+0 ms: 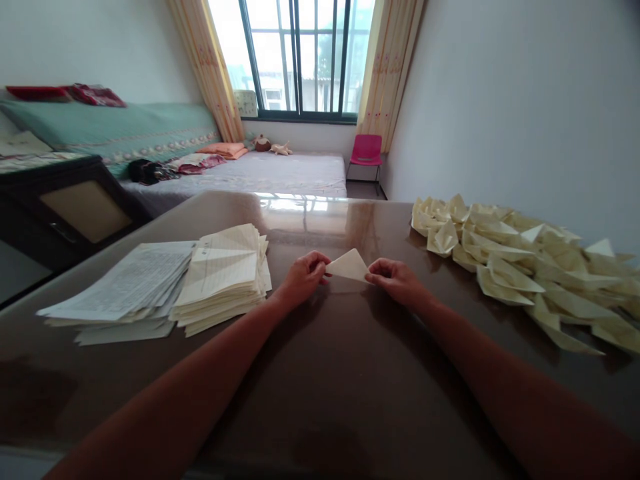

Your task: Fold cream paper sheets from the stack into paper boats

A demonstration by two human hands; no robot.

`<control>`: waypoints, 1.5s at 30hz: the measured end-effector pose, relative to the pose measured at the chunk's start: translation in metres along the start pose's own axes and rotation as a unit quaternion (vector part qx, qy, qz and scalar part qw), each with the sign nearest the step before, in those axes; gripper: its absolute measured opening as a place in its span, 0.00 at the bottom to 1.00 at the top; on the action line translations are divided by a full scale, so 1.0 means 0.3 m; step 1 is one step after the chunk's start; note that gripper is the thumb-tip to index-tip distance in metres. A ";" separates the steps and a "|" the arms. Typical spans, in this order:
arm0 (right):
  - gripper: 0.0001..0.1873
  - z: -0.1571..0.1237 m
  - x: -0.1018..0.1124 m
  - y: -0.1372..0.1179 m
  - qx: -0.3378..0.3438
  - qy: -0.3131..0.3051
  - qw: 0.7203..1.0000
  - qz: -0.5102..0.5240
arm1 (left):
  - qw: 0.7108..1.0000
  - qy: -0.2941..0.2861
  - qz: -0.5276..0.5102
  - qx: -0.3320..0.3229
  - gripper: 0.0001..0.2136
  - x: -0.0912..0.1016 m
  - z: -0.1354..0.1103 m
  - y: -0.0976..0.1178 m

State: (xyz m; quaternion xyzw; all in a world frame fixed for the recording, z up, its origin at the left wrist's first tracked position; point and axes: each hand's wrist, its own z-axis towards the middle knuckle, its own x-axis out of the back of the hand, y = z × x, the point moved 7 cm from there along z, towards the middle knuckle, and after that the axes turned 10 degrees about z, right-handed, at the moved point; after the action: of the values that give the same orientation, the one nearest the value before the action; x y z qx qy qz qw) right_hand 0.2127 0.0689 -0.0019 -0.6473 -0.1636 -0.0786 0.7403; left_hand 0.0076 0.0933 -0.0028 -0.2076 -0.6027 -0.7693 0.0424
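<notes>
Both my hands hold a small folded triangle of cream paper just above the glossy brown table. My left hand pinches its left corner, fingers closed. My right hand pinches the right corner, fingers closed too. A stack of cream sheets lies to the left of my left hand. A heap of several folded paper boats lies to the right of my right hand.
A pile of printed white sheets lies at the table's left beside the cream stack. Beyond the table are a bed, a dark cabinet, a pink chair and a window with curtains.
</notes>
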 end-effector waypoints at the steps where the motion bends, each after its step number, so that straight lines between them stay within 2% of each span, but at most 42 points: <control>1: 0.14 0.000 0.003 0.002 -0.003 0.006 1.000 0.001 | 1.000 -0.001 0.008 -0.006 0.09 0.000 -0.003 0.007; 6: 0.16 -0.004 0.000 0.002 -0.009 0.001 1.000 0.016 | 0.993 0.019 0.108 -0.044 0.13 0.017 -0.016 0.045; 11: 0.16 -0.012 -0.025 -0.019 -0.001 -0.046 0.997 0.062 | 0.991 0.025 0.128 -0.025 0.13 0.037 -0.015 0.048; 15: 0.18 -0.015 -0.031 -0.024 -0.017 -0.054 0.996 0.068 | 0.995 0.021 0.098 -0.008 0.13 0.037 -0.013 0.050; 22: 0.16 -0.014 -0.028 -0.052 0.038 -0.013 0.999 -0.028 | 1.000 0.005 0.003 0.027 0.14 0.019 -0.019 0.053; 27: 0.18 -0.014 -0.032 -0.066 0.041 -0.014 0.999 0.008 | 0.997 -0.015 -0.050 0.052 0.16 0.007 -0.019 0.039; 31: 0.19 -0.014 -0.036 -0.052 0.006 -0.018 0.999 0.040 | 0.996 -0.027 -0.053 0.068 0.16 -0.006 -0.021 0.025; 37: 0.20 -0.021 -0.066 -0.013 -0.030 -0.059 0.998 0.015 | 0.996 -0.007 -0.031 0.080 0.21 -0.011 -0.026 0.008; 40: 0.20 -0.024 -0.057 0.001 -0.044 -0.031 0.998 0.030 | 0.995 -0.007 -0.055 0.084 0.22 -0.005 -0.028 0.006; 43: 0.20 -0.029 -0.053 0.005 -0.066 -0.008 0.994 0.088 | 0.988 -0.038 -0.125 0.077 0.23 -0.014 -0.031 0.018; 45: 0.21 -0.034 -0.068 0.000 -0.082 -0.023 0.986 0.141 | 0.983 -0.085 -0.155 0.057 0.22 -0.036 -0.036 0.036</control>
State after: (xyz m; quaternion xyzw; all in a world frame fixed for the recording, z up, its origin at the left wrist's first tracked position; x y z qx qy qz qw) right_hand 0.1951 0.0570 -0.0099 -0.7237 -0.0804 0.0280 0.6848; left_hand 0.0180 0.0781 0.0009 -0.1738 -0.6721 -0.7103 -0.1166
